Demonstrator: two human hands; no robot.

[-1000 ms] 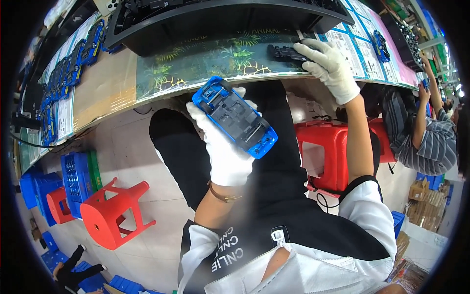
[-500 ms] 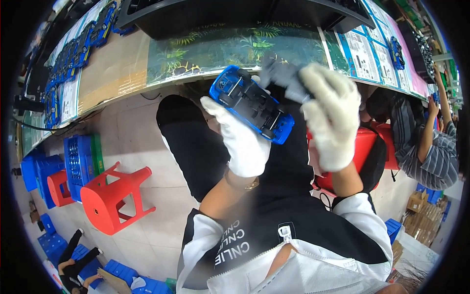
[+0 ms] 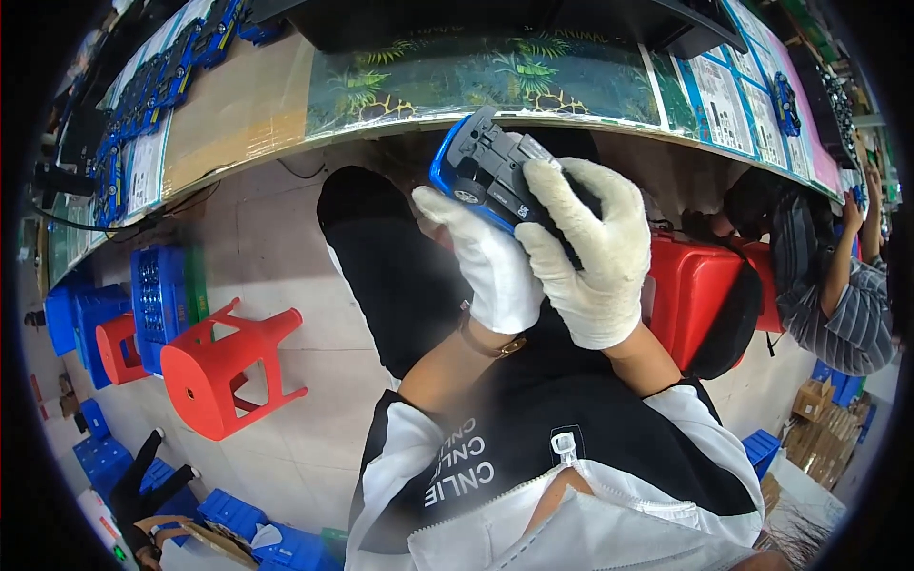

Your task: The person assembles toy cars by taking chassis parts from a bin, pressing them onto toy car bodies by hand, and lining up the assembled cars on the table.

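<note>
Above my lap, my white-gloved left hand (image 3: 493,265) holds a blue toy car (image 3: 440,169) upside down from below, its fingers along the near side. A dark grey underbody plate (image 3: 487,157) lies over the car's underside. My right hand (image 3: 602,255), in a cream glove, grips the plate's right end, thumb and fingers bent over it. One silver-rimmed wheel shows beside the plate. The car's right end is hidden behind my right hand. Whether the plate is seated in the body, I cannot tell.
The workbench edge (image 3: 381,128) runs just beyond the car, with black trays (image 3: 476,24) on it. Several blue toy cars (image 3: 162,90) line its left side. Red stools (image 3: 214,381) and blue crates (image 3: 157,300) stand left; a red seat (image 3: 690,295) and another person (image 3: 838,305) are right.
My right hand has moved left and brought the grey plate onto the car's underside, which was bare before. The car has tilted and shifted slightly in my left hand.
</note>
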